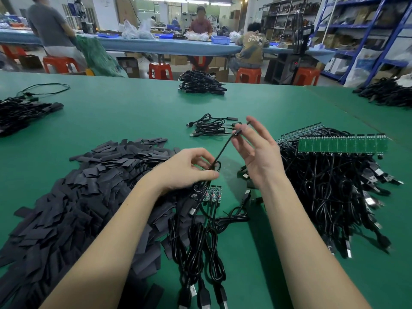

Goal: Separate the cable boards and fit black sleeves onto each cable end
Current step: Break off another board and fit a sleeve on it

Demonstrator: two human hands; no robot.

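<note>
My left hand (189,169) pinches a thin black cable (223,150) that runs up and to the right. Its far end (237,132) carries a black sleeve and lies against the fingers of my right hand (256,152), whose fingers are spread and nearly straight. Under my left hand lies a short strip of joined green boards (213,194) with cables (200,241) trailing toward me. A big heap of flat black sleeves (89,197) covers the table's left side. At the right, a long strip of green boards (341,144) tops a pile of black cables (334,186).
A few finished cables (211,127) lie just beyond my hands on the green table (133,112). More cable bundles sit at the far middle (200,83), far left (20,112) and far right (385,92). People sit on red stools at a blue bench behind.
</note>
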